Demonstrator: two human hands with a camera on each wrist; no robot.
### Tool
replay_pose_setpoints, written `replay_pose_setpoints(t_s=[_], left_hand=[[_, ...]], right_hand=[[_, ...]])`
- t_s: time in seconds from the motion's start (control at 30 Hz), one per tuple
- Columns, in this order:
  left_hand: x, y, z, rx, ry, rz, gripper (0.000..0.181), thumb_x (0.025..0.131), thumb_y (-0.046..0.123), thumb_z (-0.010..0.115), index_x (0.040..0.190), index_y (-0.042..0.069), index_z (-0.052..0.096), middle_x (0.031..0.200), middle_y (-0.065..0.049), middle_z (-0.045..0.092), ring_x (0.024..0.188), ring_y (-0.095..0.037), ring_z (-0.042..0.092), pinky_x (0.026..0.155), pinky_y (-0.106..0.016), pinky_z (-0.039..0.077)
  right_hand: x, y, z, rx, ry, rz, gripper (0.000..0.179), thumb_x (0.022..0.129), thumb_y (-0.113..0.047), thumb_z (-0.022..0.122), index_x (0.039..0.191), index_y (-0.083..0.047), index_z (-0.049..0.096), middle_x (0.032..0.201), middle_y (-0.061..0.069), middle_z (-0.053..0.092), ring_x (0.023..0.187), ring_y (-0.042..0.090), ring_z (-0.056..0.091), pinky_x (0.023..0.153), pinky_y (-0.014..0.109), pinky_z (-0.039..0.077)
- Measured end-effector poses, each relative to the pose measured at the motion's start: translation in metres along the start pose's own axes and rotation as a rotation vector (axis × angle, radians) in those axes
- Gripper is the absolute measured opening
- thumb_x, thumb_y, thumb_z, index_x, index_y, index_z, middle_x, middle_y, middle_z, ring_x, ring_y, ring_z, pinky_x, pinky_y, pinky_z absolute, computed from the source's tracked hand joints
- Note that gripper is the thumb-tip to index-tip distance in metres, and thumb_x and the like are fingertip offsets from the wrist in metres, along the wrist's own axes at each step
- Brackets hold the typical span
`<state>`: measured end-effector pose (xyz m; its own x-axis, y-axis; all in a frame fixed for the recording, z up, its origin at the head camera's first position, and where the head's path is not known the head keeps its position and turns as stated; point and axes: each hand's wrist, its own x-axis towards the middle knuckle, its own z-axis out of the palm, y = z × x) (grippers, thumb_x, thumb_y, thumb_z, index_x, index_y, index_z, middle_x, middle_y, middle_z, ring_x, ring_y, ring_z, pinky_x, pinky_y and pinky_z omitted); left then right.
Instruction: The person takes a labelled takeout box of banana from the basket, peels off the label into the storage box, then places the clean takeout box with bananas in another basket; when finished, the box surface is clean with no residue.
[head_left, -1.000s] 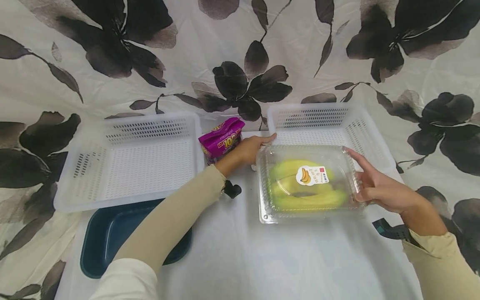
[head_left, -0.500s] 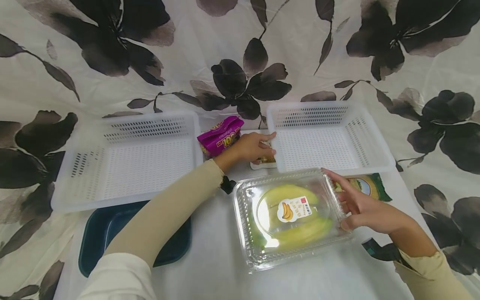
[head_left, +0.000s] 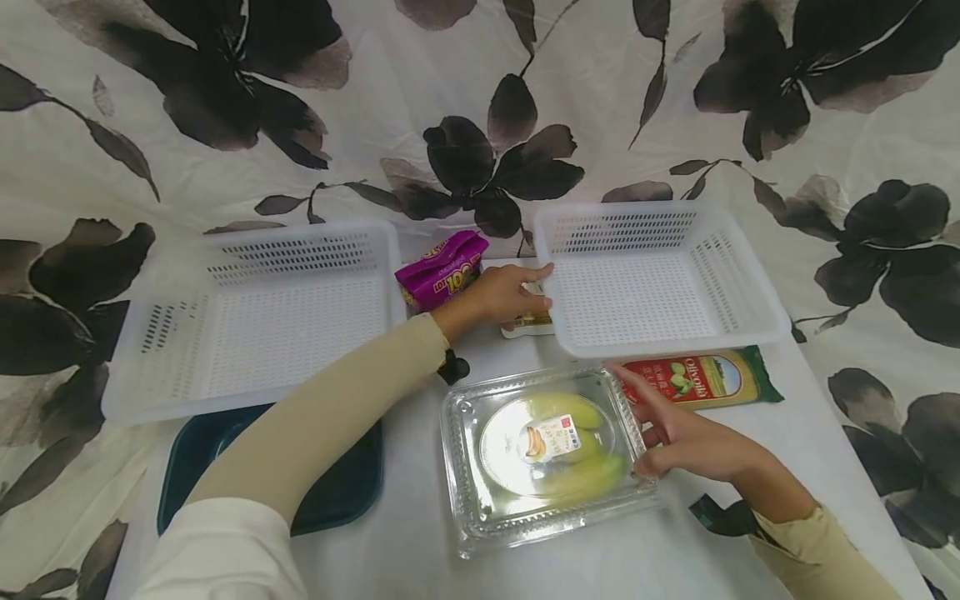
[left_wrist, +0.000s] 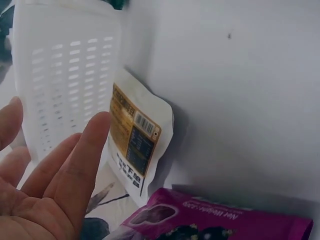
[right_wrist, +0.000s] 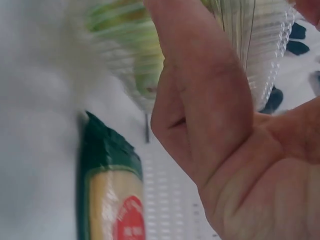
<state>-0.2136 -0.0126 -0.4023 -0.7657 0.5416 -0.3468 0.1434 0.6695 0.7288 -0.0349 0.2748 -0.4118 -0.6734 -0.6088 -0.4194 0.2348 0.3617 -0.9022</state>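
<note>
Clamshell (head_left: 551,446) of bananas (head_left: 600,471) over the worktop (head_left: 397,558) in my head view, its right side gripped by the right hand (head_left: 678,435), red-and-green packet (head_left: 701,377) just beyond, left hand (head_left: 495,293) with fingers extended at a white basket (head_left: 645,292), purple bag (head_left: 444,275) beside it.

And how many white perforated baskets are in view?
2: the left basket, beyond the dark tray, and the right basket, at the left hand's fingertips. No others show.
</note>
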Motion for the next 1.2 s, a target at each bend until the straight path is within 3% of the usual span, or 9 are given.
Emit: replay_pose_setpoints(t_s=[0.2,0.33,0.53,1.0,1.2], left_hand=[[0.001,0.001,0.0,0.035,0.01,0.002,0.067,0.1,0.04,0.064,0.159,0.033,0.032,0.107,-0.02,0.075,0.067,-0.035,0.072,0.056,-0.027,0.053],[0.001,0.003,0.0,0.061,0.024,0.001,0.066,0.1,0.04,0.065,0.159,0.033,0.034,0.12,-0.02,0.072,0.064,-0.032,0.072,0.057,-0.028,0.054],[0.0,0.006,-0.001,0.082,0.029,-0.004,0.066,0.1,0.039,0.065,0.158,0.032,0.035,0.147,-0.02,0.056,0.058,-0.026,0.068,0.058,-0.03,0.057],[0.0,0.011,-0.004,0.147,0.006,-0.038,0.066,0.1,0.042,0.064,0.158,0.034,0.034,0.162,-0.015,0.039,0.067,-0.028,0.071,0.061,-0.031,0.06],[0.0,0.011,-0.004,0.184,0.012,-0.021,0.065,0.101,0.043,0.063,0.158,0.034,0.033,0.163,-0.013,0.039,0.06,-0.023,0.067,0.059,-0.031,0.06]], right_hand=[[0.012,0.002,0.009,0.009,0.013,0.04,0.113,0.079,-0.012,0.072,0.16,-0.047,0.001,0.143,0.026,0.046,0.105,0.036,0.065,0.079,0.045,0.06],[0.02,0.003,0.012,-0.011,0.026,0.052,0.114,0.079,-0.014,0.073,0.161,-0.044,0.0,0.138,0.026,0.051,0.101,0.034,0.064,0.074,0.043,0.059],[0.033,0.004,0.016,-0.003,0.03,0.056,0.114,0.08,-0.015,0.075,0.162,-0.042,0.0,0.13,0.024,0.056,0.097,0.033,0.065,0.073,0.041,0.059],[0.054,0.015,0.019,0.054,0.002,0.022,0.114,0.082,-0.008,0.073,0.162,-0.042,-0.001,0.127,0.021,0.058,0.091,0.028,0.065,0.069,0.031,0.055],[0.06,0.017,0.02,0.072,-0.004,0.023,0.114,0.083,-0.006,0.074,0.161,-0.044,-0.001,0.13,0.02,0.059,0.092,0.028,0.066,0.071,0.034,0.058]])
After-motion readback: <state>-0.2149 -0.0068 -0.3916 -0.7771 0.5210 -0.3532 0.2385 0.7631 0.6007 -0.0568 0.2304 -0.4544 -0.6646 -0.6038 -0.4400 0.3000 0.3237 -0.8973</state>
